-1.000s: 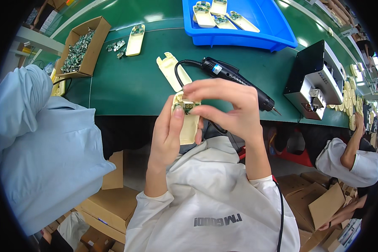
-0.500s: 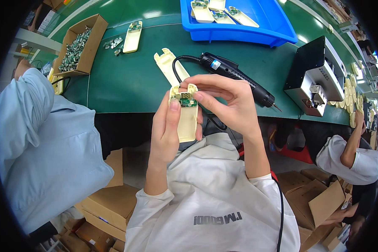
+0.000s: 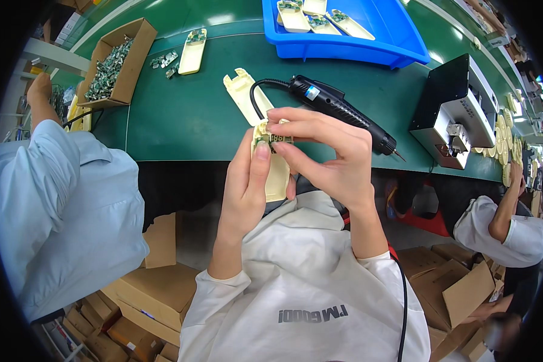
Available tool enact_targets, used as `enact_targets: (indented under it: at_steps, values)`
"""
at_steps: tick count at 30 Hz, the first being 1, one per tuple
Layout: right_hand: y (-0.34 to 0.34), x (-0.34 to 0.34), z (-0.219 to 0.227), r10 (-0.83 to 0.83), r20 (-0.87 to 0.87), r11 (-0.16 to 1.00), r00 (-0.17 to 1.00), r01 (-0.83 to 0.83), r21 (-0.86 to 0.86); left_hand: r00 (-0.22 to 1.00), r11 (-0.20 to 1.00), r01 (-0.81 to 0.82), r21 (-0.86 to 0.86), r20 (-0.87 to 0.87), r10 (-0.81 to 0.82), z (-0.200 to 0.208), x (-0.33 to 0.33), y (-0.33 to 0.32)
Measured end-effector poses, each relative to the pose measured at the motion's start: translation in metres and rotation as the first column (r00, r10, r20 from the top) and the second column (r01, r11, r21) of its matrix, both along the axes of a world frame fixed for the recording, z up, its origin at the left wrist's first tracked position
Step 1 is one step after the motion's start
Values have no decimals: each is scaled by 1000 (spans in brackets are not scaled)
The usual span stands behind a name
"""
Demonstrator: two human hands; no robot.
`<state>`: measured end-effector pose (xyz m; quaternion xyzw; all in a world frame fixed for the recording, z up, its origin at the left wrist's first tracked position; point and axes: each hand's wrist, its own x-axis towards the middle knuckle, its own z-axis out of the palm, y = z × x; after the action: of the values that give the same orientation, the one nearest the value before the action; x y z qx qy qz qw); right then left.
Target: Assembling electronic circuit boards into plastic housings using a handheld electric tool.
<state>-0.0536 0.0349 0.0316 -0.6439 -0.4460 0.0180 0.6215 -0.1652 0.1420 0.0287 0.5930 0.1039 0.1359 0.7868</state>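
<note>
A cream plastic casing half (image 3: 277, 179) lies in my left hand (image 3: 246, 187), gripped along its left side with the thumb near the top. A small green circuit board with a digit display (image 3: 280, 138) sits in the casing's upper end. Over it, my right hand (image 3: 338, 154) is closed in a pinch, thumb and fingertips at the board; they cover part of it. Just beyond my hands, another cream casing half (image 3: 245, 96) rests on the green table (image 3: 181, 120). Beside that lies a black electric screwdriver (image 3: 344, 111), its bit pointing right and toward me.
A blue tray (image 3: 344, 47) at the back holds several casing halves with boards. Left stands a cardboard box (image 3: 133, 66) of small parts, near loose parts (image 3: 165, 60) and a casing half with a board (image 3: 193, 53). A black-and-silver machine (image 3: 455, 114) stands right. Co-workers sit on both sides.
Both hands and the casing have shifted slightly right. My right fingers now reach farther across the board, hiding more of it. The co-worker at left has raised a forearm.
</note>
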Motion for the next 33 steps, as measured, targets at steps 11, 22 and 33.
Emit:
enact_targets:
  at_steps: [11,22,33]
  values:
    - [-4,0,0,-6,-19,1000,1000,6,-28,1000,993,-2,120,-9,3,-5,3,3]
    - [-10,-12,10,226,-626,974,747,-187,129,999,999,-36,-10,3,36,1,-4,-1]
    - [-14,-21,-8,285,-585,959,759,-227,173,1000,996,-18,82,12,17,-8,-10,-1]
